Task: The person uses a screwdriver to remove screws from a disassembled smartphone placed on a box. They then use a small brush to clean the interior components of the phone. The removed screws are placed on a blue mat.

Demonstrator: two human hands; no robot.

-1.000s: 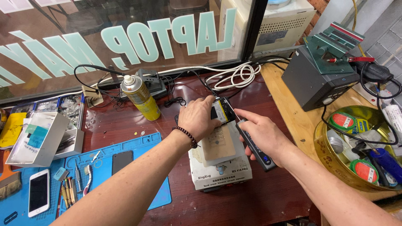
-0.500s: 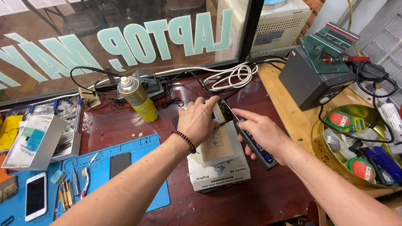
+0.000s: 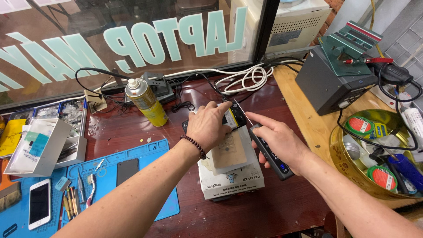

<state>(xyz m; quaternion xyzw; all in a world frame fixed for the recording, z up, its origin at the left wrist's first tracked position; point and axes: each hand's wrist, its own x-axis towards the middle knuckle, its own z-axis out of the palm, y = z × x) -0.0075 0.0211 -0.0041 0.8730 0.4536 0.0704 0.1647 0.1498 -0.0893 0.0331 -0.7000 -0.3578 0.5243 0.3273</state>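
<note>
the left hand lies palm down with fingers curled over a small dark device, pressing it onto the top of a white box-shaped machine in the middle of the dark red worktop. a beaded bracelet circles that wrist. the right hand is closed around a slim black pen-shaped tool, index finger stretched along it, and the tool's thin tip reaches the device's right edge, just beside the left fingertips. a tan pad sits on the machine under and in front of the left hand.

behind the hands a yellow spray can stands upright near a black power strip and a coil of white cable. to the left a blue mat carries a dark phone, small tools and a white phone. an open white box lies further left. on the right, a grey station sits on a lighter wooden bench, and a gold round tin holds tape rolls and cables.
</note>
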